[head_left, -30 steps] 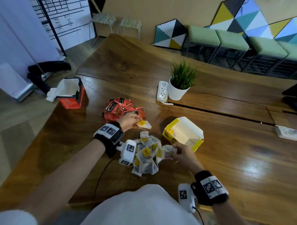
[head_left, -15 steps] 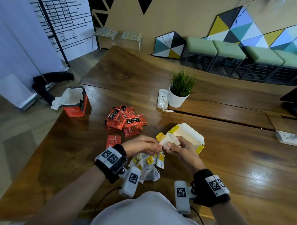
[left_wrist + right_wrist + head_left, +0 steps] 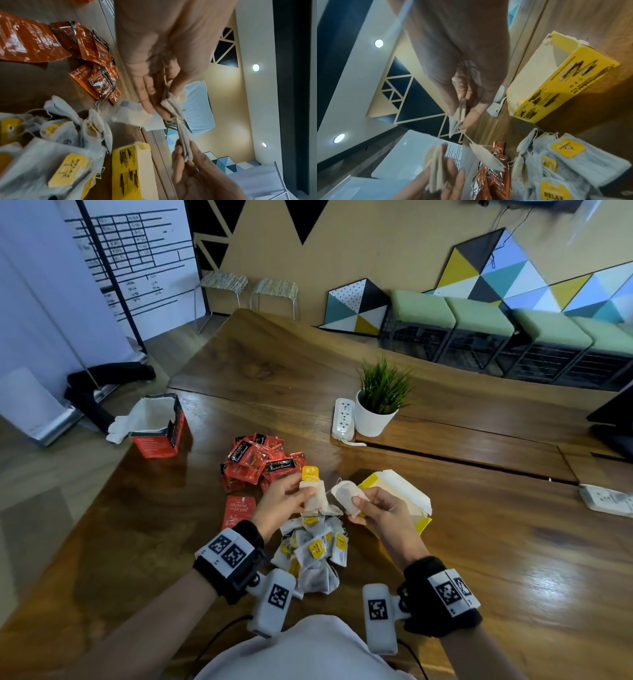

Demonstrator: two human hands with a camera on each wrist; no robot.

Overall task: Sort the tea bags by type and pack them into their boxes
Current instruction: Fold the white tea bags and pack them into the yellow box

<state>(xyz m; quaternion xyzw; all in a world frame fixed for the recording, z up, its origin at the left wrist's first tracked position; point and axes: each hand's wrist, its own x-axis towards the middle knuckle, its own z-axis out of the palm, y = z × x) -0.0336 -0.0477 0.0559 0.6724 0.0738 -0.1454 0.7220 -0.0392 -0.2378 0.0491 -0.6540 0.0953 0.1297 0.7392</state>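
- The left hand (image 3: 281,501) pinches a small stack of white tea bags (image 3: 313,494) between thumb and fingers, near the middle of the head view; one yellow tag (image 3: 309,474) stands up above the stack.
- The right hand (image 3: 383,508) pinches a second white tea bag (image 3: 347,494), just right of the first stack. Its fingers are closed narrow on the paper edge, as the right wrist view shows.
- In the right wrist view one more bag (image 3: 485,157) hangs on a string below the right hand. It seems that the strings are tangled, so I would pull the two hands apart slowly and not tear the paper.
- The yellow box (image 3: 397,498) lies open directly behind the right hand, on the wooden surface (image 3: 513,559). To my judgement the held bags belong there, because their tags are yellow.
- A good way is to lay the bags flat together, tags on one side, and then slide them into the opening as one packet.
- The loose pile of white bags (image 3: 315,556) lies below the hands, in the lower middle of the frame. It is not yet packed.
- The red sachets (image 3: 257,463) lie in a heap at the left of the hands, with one apart from it, nearer to the left wrist. The red box (image 3: 159,426) stands open far at the left, well apart from them.
- Keep the red sachets apart from the white pile, so that the types do not mix.
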